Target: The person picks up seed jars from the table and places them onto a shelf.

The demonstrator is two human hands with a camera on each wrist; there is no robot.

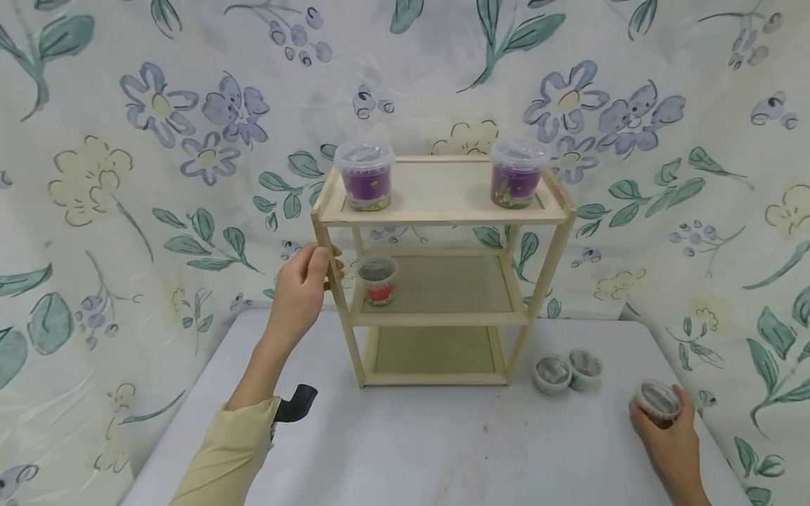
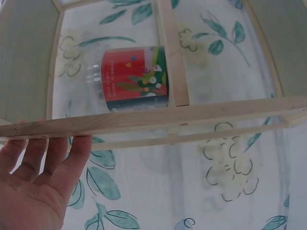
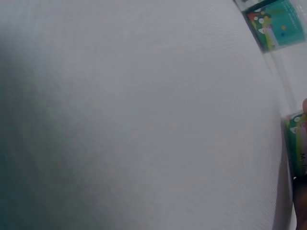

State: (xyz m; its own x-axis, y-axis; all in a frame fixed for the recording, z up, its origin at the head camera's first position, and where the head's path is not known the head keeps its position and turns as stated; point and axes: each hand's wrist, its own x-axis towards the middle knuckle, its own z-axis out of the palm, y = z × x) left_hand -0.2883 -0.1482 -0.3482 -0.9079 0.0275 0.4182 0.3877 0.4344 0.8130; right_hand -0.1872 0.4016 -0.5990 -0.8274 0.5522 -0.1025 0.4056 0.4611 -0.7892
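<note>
A three-tier wooden shelf (image 1: 436, 190) stands on the table. My left hand (image 1: 300, 284) grips its front left post just below the top tier; in the left wrist view the fingers (image 2: 57, 153) reach behind the wooden bar. A red-labelled clear tub (image 1: 378, 281) sits at the left of the middle tier, close to that hand. At the table's right side my right hand (image 1: 673, 436) holds a small lidded tub (image 1: 659, 399) between thumb and fingers. Only a strip of this tub's green label (image 3: 300, 143) shows in the right wrist view.
Two purple-labelled tubs (image 1: 367, 184) stand at opposite ends of the top tier. Right of the shelf, two small lidded tubs (image 1: 552, 372) sit side by side on the white table (image 1: 380, 450). A floral sheet (image 1: 209, 176) hangs behind.
</note>
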